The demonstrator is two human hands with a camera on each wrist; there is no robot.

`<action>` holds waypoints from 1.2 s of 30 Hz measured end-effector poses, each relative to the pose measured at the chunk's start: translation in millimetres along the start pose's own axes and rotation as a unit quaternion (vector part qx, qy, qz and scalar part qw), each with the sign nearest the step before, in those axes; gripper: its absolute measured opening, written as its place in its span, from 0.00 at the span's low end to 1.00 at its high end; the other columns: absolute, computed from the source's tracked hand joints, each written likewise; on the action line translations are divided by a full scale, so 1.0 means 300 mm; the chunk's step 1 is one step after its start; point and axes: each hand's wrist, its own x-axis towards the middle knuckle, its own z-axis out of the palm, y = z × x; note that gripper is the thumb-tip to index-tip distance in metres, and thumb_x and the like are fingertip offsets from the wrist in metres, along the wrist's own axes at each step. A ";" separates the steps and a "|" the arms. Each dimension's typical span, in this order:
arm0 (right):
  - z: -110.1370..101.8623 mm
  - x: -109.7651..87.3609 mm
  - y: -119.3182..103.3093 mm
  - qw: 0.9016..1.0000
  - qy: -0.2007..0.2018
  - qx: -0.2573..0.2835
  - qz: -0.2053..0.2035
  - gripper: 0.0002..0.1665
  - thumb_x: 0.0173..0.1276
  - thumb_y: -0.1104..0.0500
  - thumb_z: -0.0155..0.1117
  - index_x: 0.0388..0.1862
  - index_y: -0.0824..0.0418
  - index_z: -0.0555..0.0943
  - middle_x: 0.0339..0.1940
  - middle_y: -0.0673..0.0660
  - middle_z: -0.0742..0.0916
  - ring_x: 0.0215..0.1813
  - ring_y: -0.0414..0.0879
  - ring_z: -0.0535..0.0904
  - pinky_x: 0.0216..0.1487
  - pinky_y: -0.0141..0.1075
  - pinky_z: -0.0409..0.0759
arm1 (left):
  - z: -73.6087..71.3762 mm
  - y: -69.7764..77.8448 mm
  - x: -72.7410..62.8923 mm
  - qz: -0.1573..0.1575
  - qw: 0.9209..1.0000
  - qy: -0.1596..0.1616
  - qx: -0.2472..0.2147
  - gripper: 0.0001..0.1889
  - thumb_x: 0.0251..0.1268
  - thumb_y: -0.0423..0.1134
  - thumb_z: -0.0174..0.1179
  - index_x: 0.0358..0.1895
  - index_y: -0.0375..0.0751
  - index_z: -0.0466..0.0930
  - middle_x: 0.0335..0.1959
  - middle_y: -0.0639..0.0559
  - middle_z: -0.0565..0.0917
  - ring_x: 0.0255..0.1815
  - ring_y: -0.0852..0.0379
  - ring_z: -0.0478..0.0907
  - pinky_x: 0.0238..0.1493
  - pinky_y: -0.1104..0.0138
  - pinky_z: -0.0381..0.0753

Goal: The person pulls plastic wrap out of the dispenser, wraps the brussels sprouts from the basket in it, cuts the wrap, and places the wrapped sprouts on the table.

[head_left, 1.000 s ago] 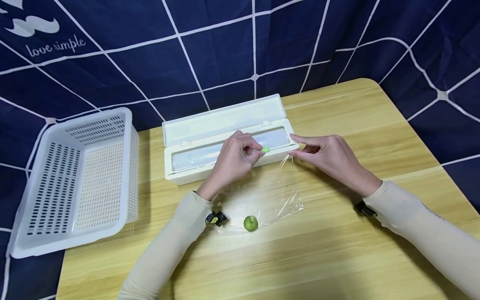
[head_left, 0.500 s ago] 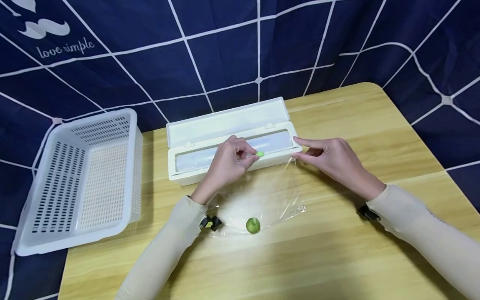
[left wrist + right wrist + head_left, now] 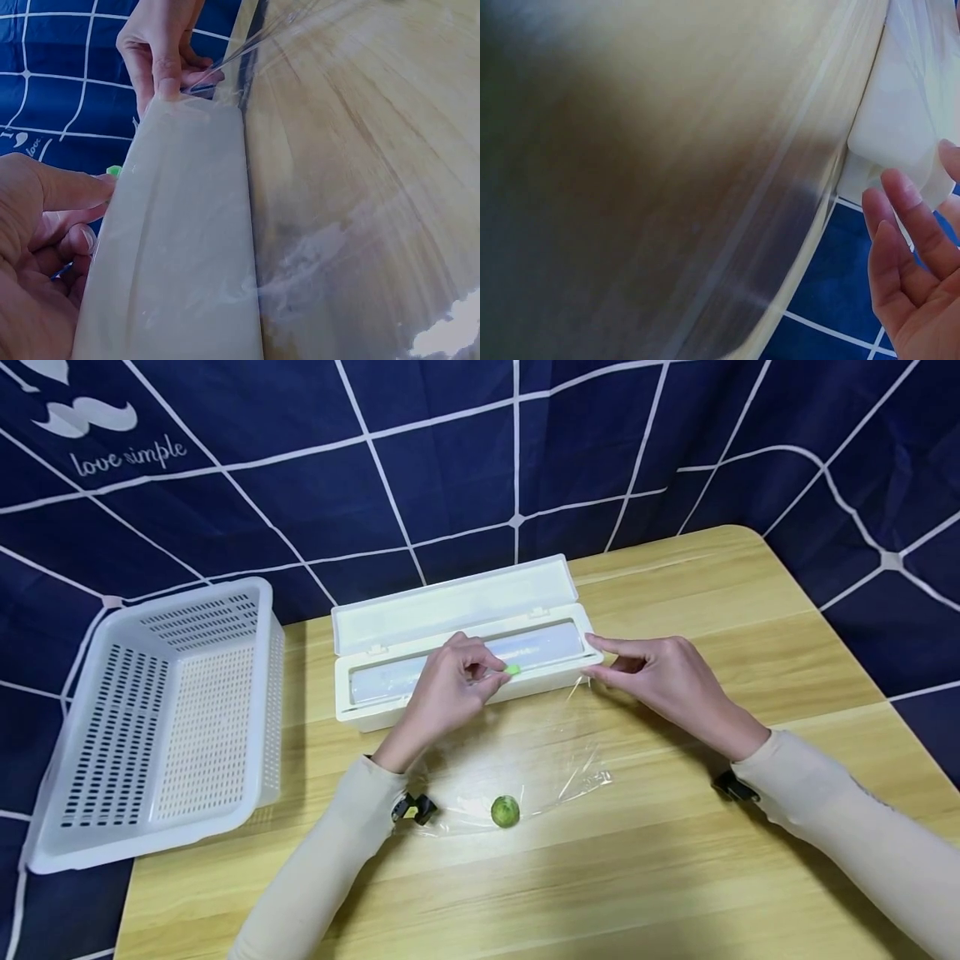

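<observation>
A white cling film dispenser box (image 3: 363, 718) stands on the table with its lid raised and a roll (image 3: 536, 645) inside. My left hand (image 3: 448, 687) is over its front edge, thumb and index finger pinching a small bright green slide cutter (image 3: 513, 670). At the box's right end, my right hand (image 3: 671, 681) holds the corner between thumb and fingers. Clear cling film (image 3: 555, 756) hangs over the front and spreads on the table, also seen as film (image 3: 300, 255) in the left wrist view. A round green fruit like a lime (image 3: 506, 811) rests at the film's near edge.
A white perforated plastic basket (image 3: 266, 710) stands at the table's left side. The wooden table (image 3: 675, 885) ends at a rounded far right corner. Behind it hangs a dark blue cloth (image 3: 450, 468) with white lines.
My left hand has slid leftward along the box's front edge with the green slide cutter. My right hand stays on the box's right end. The head view has shifted slightly.
</observation>
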 end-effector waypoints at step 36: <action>-0.002 -0.001 -0.001 1.000 0.001 0.005 0.005 0.27 0.64 0.58 0.87 0.62 0.49 0.91 0.29 0.42 0.92 0.27 0.37 0.85 0.24 0.25 0.72 | -0.067 -0.034 -0.075 -0.012 0.999 0.029 -0.003 0.03 0.64 0.28 0.78 0.38 0.36 0.94 0.24 0.56 0.79 0.34 0.54 0.73 0.35 0.65 0.74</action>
